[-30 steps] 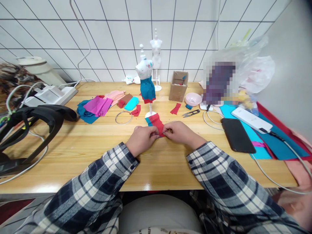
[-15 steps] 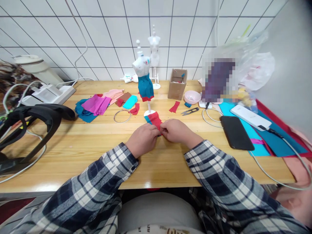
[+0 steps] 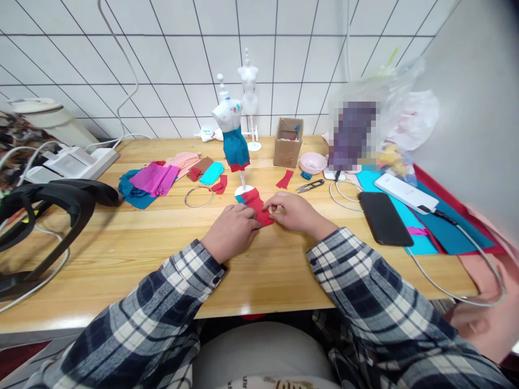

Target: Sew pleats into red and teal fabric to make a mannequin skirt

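A small red cloth piece (image 3: 257, 203) with a teal edge at its left lies in front of the nearer dress form. My left hand (image 3: 234, 228) covers its lower left side, fingers closed on it. With curled, pinching fingers, my right hand (image 3: 295, 213) grips the cloth's right edge; the fingertips partly hide the hold. Behind the cloth stands a white mini dress form (image 3: 228, 114) in a teal skirt (image 3: 235, 148) with a red hem.
Folded cloths (image 3: 156, 178) and a metal hoop (image 3: 198, 197) lie left. Thread snips (image 3: 310, 186), a pink bowl (image 3: 313, 162) and a cardboard box (image 3: 288, 143) sit right of the form. A black phone (image 3: 385, 219) and cables lie farther right; a black headset (image 3: 81, 216) is far left.
My hands have moved slightly apart, and more of the red cloth shows between them, spread flatter. The whole view has shifted a little.
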`<act>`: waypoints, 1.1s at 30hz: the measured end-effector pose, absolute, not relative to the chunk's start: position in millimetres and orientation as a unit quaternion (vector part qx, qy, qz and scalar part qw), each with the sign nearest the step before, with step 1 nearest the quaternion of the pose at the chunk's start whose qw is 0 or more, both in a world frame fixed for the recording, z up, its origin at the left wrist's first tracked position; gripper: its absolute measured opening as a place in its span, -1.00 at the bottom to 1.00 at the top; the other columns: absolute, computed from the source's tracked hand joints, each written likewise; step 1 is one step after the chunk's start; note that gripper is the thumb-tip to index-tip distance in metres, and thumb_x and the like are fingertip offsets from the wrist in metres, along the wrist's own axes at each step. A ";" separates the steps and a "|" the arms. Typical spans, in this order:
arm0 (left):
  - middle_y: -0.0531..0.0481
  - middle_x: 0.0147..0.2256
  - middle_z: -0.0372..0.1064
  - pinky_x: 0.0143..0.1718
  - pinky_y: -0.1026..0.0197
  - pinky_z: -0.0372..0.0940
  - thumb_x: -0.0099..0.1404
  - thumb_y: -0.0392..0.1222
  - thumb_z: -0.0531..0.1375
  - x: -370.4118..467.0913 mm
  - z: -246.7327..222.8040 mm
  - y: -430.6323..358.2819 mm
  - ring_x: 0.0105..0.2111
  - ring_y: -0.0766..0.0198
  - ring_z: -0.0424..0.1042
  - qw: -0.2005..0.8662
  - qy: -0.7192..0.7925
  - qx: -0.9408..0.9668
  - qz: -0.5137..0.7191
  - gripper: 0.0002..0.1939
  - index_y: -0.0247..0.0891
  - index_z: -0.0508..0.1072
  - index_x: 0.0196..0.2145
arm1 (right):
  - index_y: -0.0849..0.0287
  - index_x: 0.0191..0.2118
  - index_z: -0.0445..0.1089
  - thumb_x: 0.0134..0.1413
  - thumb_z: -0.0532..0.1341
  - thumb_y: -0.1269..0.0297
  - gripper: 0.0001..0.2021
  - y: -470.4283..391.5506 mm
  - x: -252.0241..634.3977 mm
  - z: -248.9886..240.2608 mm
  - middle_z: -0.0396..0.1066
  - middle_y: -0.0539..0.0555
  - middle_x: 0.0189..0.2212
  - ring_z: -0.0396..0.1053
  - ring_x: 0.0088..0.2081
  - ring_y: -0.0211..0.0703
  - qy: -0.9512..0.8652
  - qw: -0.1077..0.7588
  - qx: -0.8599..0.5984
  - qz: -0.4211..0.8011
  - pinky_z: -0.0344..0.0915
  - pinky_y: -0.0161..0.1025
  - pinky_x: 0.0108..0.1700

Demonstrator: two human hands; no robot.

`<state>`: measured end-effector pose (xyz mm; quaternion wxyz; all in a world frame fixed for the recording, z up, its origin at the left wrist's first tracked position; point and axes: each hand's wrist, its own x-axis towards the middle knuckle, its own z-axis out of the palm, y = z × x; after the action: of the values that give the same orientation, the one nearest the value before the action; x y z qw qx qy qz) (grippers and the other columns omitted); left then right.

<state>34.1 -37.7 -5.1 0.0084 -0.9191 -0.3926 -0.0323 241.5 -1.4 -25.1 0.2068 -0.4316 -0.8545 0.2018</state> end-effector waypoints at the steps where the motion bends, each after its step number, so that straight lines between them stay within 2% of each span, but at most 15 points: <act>1: -0.09 -0.30 0.43 -0.18 0.04 0.23 0.34 -0.19 0.09 33.6 -6.9 -36.7 -0.19 0.09 0.38 0.001 -0.390 -0.920 -0.035 -0.75 -0.18 0.58 -0.25 | 0.13 -0.18 0.53 0.08 0.25 0.41 -0.82 -2.5 241.6 -24.8 0.45 0.04 -0.29 0.35 -0.23 -0.21 -0.863 0.208 -0.411 0.209 0.19 -0.30 -0.16; 7: -0.09 -0.29 0.48 -0.20 0.08 0.26 0.32 -0.28 0.05 31.7 -12.2 -31.3 -0.25 0.12 0.46 -0.023 -0.384 -0.922 -0.042 -0.73 -0.21 0.55 -0.17 | 0.16 -0.24 0.51 0.00 0.30 0.40 -0.86 -9.5 234.4 -23.7 0.48 0.05 -0.31 0.35 -0.24 -0.16 -0.894 0.154 -0.373 0.193 0.17 -0.27 -0.19; 12: -0.07 -0.18 0.51 -0.13 0.11 0.29 0.32 -0.33 0.04 26.2 -16.1 -27.5 -0.18 0.14 0.47 -0.071 -0.375 -0.921 -0.073 -0.69 -0.19 0.53 -0.12 | 0.16 -0.26 0.51 0.05 0.25 0.39 -0.88 -6.3 233.8 -29.7 0.51 0.05 -0.30 0.37 -0.24 -0.17 -0.884 0.161 -0.387 0.207 0.17 -0.29 -0.20; 15: -0.09 -0.17 0.48 -0.09 0.12 0.31 0.33 -0.20 0.11 22.5 -19.8 -25.4 -0.14 0.14 0.44 -0.122 -0.384 -0.909 -0.105 -0.75 -0.18 0.52 -0.09 | 0.16 -0.28 0.52 0.07 0.22 0.39 -0.87 -4.8 234.3 -33.1 0.52 0.05 -0.31 0.38 -0.25 -0.17 -0.885 0.172 -0.384 0.200 0.17 -0.29 -0.21; 18: -0.12 -0.17 0.44 -0.09 0.10 0.32 0.26 -0.05 0.23 21.5 -21.6 -23.9 -0.14 0.12 0.41 -0.138 -0.393 -0.897 -0.146 -0.71 -0.20 0.52 -0.11 | 0.15 -0.30 0.53 0.06 0.24 0.37 -0.89 -5.9 233.9 -32.7 0.52 0.03 -0.35 0.37 -0.31 -0.21 -0.871 0.193 -0.393 0.223 0.16 -0.31 -0.25; 22: -0.09 -0.19 0.46 -0.04 0.11 0.28 0.32 -0.15 0.17 22.7 -19.7 -22.8 -0.14 0.17 0.41 -0.132 -0.407 -0.878 -0.215 -0.83 -0.22 0.55 -0.26 | 0.14 -0.28 0.54 0.04 0.25 0.38 -0.88 -8.9 233.1 -27.5 0.50 -0.02 -0.40 0.33 -0.39 -0.28 -0.835 0.245 -0.414 0.269 0.15 -0.35 -0.30; 25: -0.03 -0.24 0.52 -0.10 0.15 0.30 0.31 -0.14 0.17 22.4 -16.1 -23.4 -0.20 0.20 0.46 -0.176 -0.439 -0.851 -0.228 -0.83 -0.21 0.55 -0.25 | 0.12 -0.18 0.54 0.03 0.29 0.31 -0.80 -9.0 233.7 -26.1 0.49 -0.02 -0.41 0.30 -0.43 -0.30 -0.816 0.267 -0.428 0.283 0.14 -0.35 -0.34; 29: 0.00 -0.30 0.56 -0.18 0.16 0.30 0.32 -0.08 0.15 21.1 -12.3 -24.7 -0.28 0.20 0.48 -0.201 -0.478 -0.830 -0.204 -0.78 -0.16 0.58 -0.23 | 0.13 -0.25 0.56 0.05 0.27 0.30 -0.85 -7.8 233.9 -28.6 0.48 -0.03 -0.47 0.29 -0.47 -0.31 -0.792 0.273 -0.448 0.311 0.13 -0.35 -0.39; 33: -0.03 -0.17 0.55 -0.04 0.12 0.31 0.24 -0.01 0.23 22.6 -11.4 -25.8 -0.14 0.14 0.49 -0.245 -0.486 -0.798 -0.258 -0.73 -0.18 0.55 -0.17 | 0.16 -0.31 0.55 0.02 0.26 0.29 -0.86 -10.3 231.3 -24.5 0.48 0.00 -0.48 0.29 -0.49 -0.31 -0.739 0.309 -0.446 0.399 0.16 -0.35 -0.43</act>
<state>22.6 -25.8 -11.4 -0.2452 -0.7984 -0.4857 -0.2578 231.3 -10.3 -24.5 0.3090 -0.4461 -0.7394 0.3985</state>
